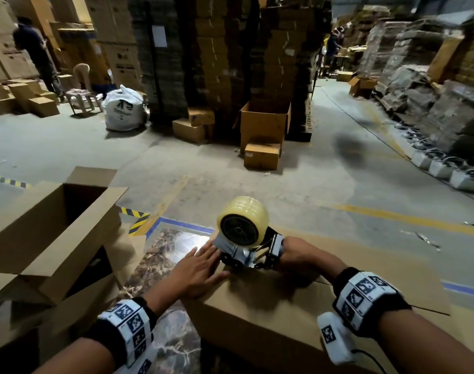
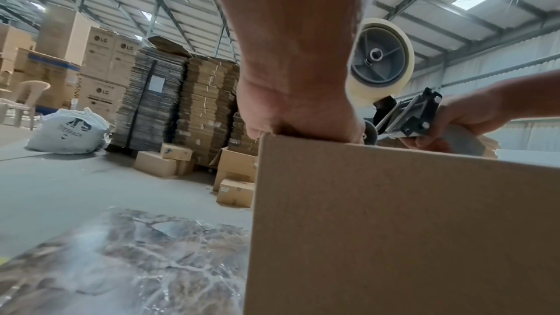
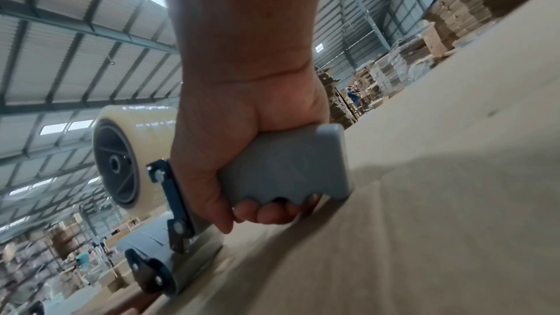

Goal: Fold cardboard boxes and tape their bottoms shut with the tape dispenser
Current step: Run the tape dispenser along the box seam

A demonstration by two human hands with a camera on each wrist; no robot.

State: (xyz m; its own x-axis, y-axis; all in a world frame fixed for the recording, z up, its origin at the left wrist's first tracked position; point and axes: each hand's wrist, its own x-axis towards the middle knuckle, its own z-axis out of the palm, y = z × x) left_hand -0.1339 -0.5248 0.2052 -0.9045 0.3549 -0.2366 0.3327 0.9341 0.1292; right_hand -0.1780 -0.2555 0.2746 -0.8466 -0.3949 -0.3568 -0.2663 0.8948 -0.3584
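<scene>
A brown cardboard box [image 1: 271, 300] lies bottom-up in front of me, its flaps folded flat. My right hand [image 1: 298, 255] grips the grey handle [image 3: 291, 164] of the tape dispenser [image 1: 244, 236], whose clear tape roll [image 1: 242, 220] stands above the box's far left edge. The dispenser's roller [image 3: 151, 270] touches the cardboard [image 3: 424, 224]. My left hand [image 1: 198, 268] presses flat on the box's left corner, fingers straight, right beside the dispenser's front. From the left wrist view the box's side wall [image 2: 394, 224] fills the lower right, with the left hand [image 2: 297, 92] on its top edge.
An open cardboard box [image 1: 49, 228] stands at my left on flattened cardboard. A marbled sheet [image 1: 160, 265] covers the surface between the boxes. Stacks of flat cartons [image 1: 225, 58], a white sack [image 1: 124, 109] and small boxes [image 1: 261, 155] sit across the floor. A person [image 1: 33, 49] stands far left.
</scene>
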